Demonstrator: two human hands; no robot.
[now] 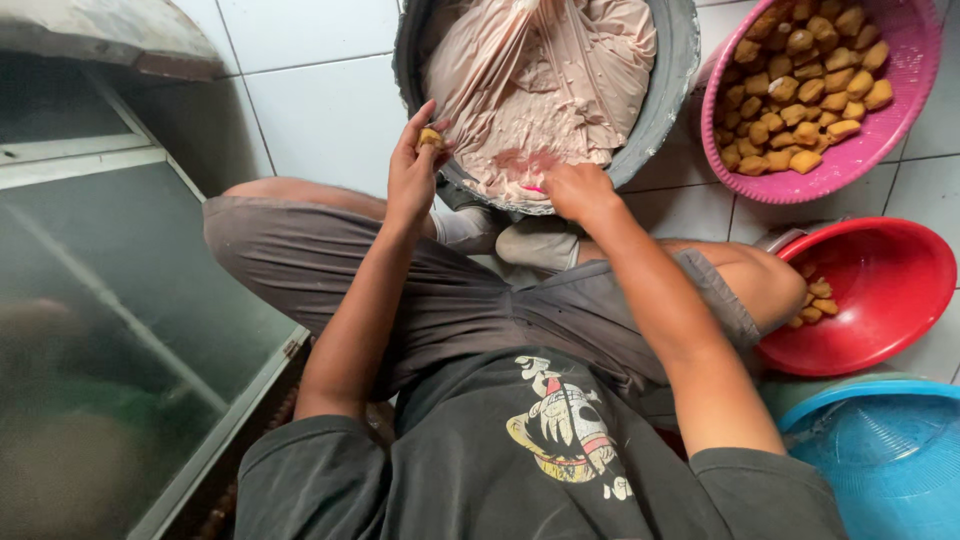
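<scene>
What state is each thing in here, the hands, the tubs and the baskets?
left hand: raised, fingers pinching a fried tofu puff
right hand: pressed into the pale paste
grey tub: lined with plastic, full of pale paste
pink basket: heaped with puffs
red basin: nearly empty, few puffs
blue basket: contents cannot be seen

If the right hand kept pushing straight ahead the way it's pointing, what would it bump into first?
The right hand points into the grey tub, so it would most likely meet the pale plastic sheet that covers the pinkish mass there. It seems to touch that sheet already, though depth is hard to judge.
</scene>
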